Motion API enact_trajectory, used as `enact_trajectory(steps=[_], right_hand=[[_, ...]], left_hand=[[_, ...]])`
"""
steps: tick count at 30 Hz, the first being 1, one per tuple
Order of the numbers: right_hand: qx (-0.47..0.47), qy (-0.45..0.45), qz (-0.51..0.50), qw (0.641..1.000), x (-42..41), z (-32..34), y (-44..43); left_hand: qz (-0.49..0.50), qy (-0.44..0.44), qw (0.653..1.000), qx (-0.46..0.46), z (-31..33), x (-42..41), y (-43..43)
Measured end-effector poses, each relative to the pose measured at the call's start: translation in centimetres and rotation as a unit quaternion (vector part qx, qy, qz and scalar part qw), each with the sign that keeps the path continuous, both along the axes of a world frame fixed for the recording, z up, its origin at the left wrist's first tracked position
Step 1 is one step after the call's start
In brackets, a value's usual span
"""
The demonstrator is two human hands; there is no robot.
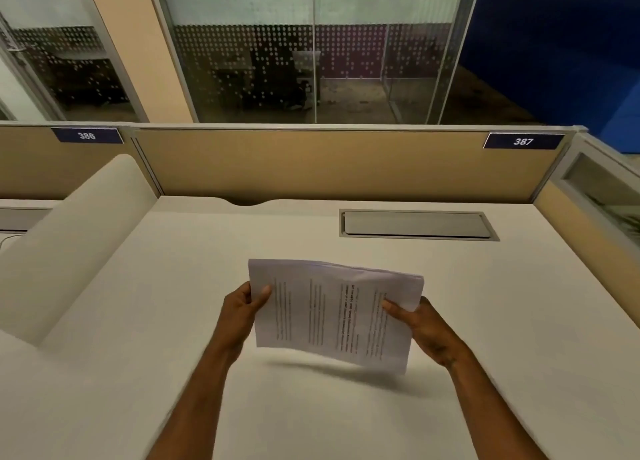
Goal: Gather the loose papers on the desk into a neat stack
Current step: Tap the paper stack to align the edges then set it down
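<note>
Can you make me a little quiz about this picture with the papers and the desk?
1. True or false: the papers lie flat on the desk.
2. Which number is on the sign at the right end of the divider panel? A) 386 B) 387 C) 378
3. How many hands hold the papers?

Key:
1. False. They are held up off the desk, with their shadow on it below.
2. B.
3. Two. The left hand grips the left edge and the right hand grips the right edge, thumbs on the printed side.
</note>
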State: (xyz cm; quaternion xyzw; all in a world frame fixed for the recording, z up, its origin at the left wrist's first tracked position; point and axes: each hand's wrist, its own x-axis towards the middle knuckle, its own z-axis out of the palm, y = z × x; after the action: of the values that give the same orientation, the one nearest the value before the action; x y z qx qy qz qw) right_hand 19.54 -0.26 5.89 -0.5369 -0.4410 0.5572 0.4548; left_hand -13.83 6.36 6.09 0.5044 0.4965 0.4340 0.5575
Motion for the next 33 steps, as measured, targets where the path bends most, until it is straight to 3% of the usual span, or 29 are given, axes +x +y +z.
enact_trajectory(steps=[4, 10, 17, 23, 28, 33], right_hand=[[0.012, -0.043, -0.065, 0.997, 0.4, -0.8, -0.4], [-0.016, -0.038, -0.11, 0.993, -0.2, -2.8, -1.9], [0.05, -0.025, -0.182, 0.982, -1.1, -1.1, -1.2], [0.046, -0.055, -0.187, 0.98, -1.4, -1.3, -0.8], [0.053, -0.061, -0.174, 0.981, -0.9, -1.1, -0.5], [0.053, -0.051, -0.136, 0.988, -0.3, -1.0, -0.7]], left_hand=[[0.045, 0.0, 0.999, 0.017, -1.4, 1.7, -1.3], [0.088, -0.023, 0.996, -0.012, -4.4, 3.0, -3.5], [0.162, -0.037, 0.986, 0.007, -1.4, 4.4, -1.6], [0.192, -0.022, 0.981, -0.03, -0.6, 5.6, -0.5], [0.186, -0.012, 0.982, -0.038, -0.6, 5.3, -0.3], [0.113, 0.007, 0.994, -0.011, -1.6, 4.5, -1.1]])
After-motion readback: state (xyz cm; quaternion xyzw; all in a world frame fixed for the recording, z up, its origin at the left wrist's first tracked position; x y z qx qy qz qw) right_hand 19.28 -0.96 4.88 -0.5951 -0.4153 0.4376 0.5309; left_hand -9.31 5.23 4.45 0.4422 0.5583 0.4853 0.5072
